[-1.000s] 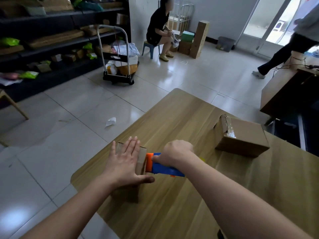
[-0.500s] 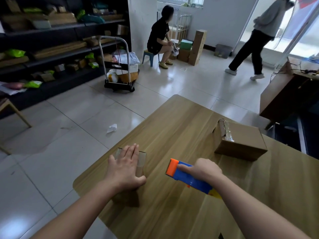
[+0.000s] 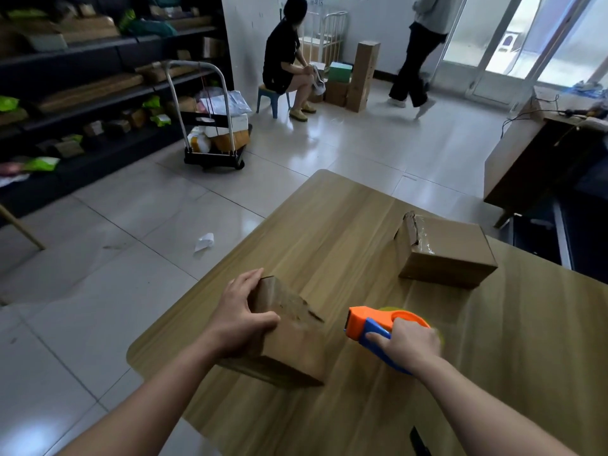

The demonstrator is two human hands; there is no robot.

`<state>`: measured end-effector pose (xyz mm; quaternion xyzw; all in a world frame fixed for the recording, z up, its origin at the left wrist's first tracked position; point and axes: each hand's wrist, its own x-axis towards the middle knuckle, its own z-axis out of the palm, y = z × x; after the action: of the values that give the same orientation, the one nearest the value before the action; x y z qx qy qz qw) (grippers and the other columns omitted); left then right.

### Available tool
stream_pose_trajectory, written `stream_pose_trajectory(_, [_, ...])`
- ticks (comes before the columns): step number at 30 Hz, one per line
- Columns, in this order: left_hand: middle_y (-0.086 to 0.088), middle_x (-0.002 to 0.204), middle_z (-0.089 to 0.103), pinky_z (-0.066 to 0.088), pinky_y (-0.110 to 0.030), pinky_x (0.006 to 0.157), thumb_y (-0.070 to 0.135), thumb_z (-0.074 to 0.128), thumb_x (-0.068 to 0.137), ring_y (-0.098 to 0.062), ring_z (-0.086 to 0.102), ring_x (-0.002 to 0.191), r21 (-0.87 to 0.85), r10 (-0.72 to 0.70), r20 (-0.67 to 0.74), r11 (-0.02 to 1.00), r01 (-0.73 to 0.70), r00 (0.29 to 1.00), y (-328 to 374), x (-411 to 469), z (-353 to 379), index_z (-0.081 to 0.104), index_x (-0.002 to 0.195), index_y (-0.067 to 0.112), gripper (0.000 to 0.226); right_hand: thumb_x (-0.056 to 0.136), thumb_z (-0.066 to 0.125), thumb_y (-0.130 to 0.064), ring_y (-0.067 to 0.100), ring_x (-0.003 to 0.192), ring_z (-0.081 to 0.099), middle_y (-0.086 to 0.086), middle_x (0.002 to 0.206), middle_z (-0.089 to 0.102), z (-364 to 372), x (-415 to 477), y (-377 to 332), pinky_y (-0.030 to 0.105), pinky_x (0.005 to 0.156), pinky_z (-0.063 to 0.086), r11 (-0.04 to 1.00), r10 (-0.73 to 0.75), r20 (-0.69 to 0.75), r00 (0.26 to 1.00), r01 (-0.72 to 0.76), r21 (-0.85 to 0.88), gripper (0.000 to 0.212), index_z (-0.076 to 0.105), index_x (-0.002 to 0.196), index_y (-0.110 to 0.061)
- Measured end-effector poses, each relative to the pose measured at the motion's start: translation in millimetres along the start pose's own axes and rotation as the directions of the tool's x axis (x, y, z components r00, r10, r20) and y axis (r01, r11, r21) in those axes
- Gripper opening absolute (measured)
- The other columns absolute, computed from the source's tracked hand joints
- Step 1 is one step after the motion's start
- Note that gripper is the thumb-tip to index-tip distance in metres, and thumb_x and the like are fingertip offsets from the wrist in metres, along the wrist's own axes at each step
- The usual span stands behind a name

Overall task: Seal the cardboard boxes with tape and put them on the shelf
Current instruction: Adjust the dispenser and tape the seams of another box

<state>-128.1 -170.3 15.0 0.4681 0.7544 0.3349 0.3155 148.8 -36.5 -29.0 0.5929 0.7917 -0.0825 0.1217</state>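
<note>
Since the earlier frames, the right hand (image 3: 406, 347) is drawing the tape dispenser (image 3: 375, 327) away to the right. It now hangs clear of the small box (image 3: 289, 340), with bare table (image 3: 329, 218) showing between them. The left hand (image 3: 241, 319) is no longer lying flat on the lid. It is wrapping round the box's left side, fingers on the far face and thumb across the top, and the box seems to be tipping up on one edge.

From the head view, that grip looks meant for turning the box, probably to check the seam or bring up another face. The right hand is curling tightly round the dispenser's blue handle, with the orange cutter end pointing back at the box, likely ready for another pass. A second box (image 3: 444, 255) is lying well apart toward the far right of the table, with shiny tape along its near end. The shelf (image 3: 98, 93) is standing across the floor on the left, beyond a loaded cart (image 3: 214, 126), so neither box is stowed yet.
</note>
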Motion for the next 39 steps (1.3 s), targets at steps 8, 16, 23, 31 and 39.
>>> stream_pose_trajectory(8, [0.017, 0.132, 0.034, 0.056, -0.025, 0.073, 0.042, 0.078, 0.043, -0.015, 0.047, 0.115, -0.478, -0.037, 0.203, 0.868, 0.132, 0.979, -29.7, -14.9, 5.6, 0.031, 0.142, 0.049, 0.109, 0.081, 0.055, -0.073, 0.011, 0.077, 0.061, -0.008, 0.083, 0.061, 16.7, -4.0, 7.4, 0.025, 0.070, 0.049, 0.997, 0.067, -0.017, 0.998, -0.068, -0.045, 0.051, 0.058, 0.090, -0.023])
stream_pose_trajectory(16, [-0.001, 0.144, 0.034, 0.049, -0.025, 0.086, 0.036, 0.071, 0.044, -0.015, 0.046, 0.119, -0.543, -0.165, 0.332, 0.772, 0.331, 0.929, -66.6, -19.6, 16.1, 0.032, 0.142, 0.035, 0.106, 0.082, 0.062, -0.066, 0.013, 0.082, 0.062, -0.007, 0.087, 0.061, 27.4, -5.1, 3.5, 0.024, 0.066, 0.048, 0.997, 0.081, 0.051, 0.995, -0.081, -0.003, 0.046, 0.059, 0.095, -0.022])
stream_pose_trajectory(23, [-0.002, 0.142, 0.046, 0.040, -0.033, 0.103, 0.029, 0.051, 0.098, -0.014, 0.043, 0.126, -0.274, -0.250, 0.063, 0.926, 0.258, 0.966, -57.1, -0.7, 30.0, 0.044, 0.141, 0.016, 0.045, 0.093, 0.039, -0.067, 0.016, 0.088, 0.066, -0.003, 0.089, 0.065, -14.5, -5.0, -25.4, 0.026, 0.067, 0.045, 0.939, -0.195, -0.073, 0.978, 0.164, -0.303, 0.053, 0.061, 0.082, -0.020])
stream_pose_trajectory(31, [0.007, 0.151, 0.039, -0.002, -0.045, 0.118, 0.056, 0.012, 0.096, -0.010, 0.022, 0.145, 0.586, 0.004, 0.089, 0.808, -0.056, 0.996, -36.7, 20.5, 53.8, 0.043, 0.141, 0.025, 0.063, 0.102, 0.025, -0.047, 0.029, 0.122, 0.049, 0.009, 0.121, 0.061, 0.8, -2.3, -118.2, 0.038, 0.097, 0.038, 0.894, -0.414, -0.087, 0.906, 0.422, 0.147, 0.050, 0.063, 0.111, -0.016])
stream_pose_trajectory(39, [0.003, 0.156, 0.032, -0.007, -0.059, 0.115, 0.055, -0.015, 0.078, -0.017, 0.011, 0.149, 0.770, 0.020, 0.098, 0.631, -0.089, 0.995, -35.1, 16.0, 65.5, 0.041, 0.142, 0.033, 0.088, 0.087, -0.011, -0.052, 0.025, 0.111, 0.065, 0.005, 0.104, 0.074, 31.5, -2.3, -126.5, 0.034, 0.093, 0.044, 0.887, -0.439, -0.177, 0.881, 0.456, 0.069, 0.090, 0.072, 0.102, -0.019])
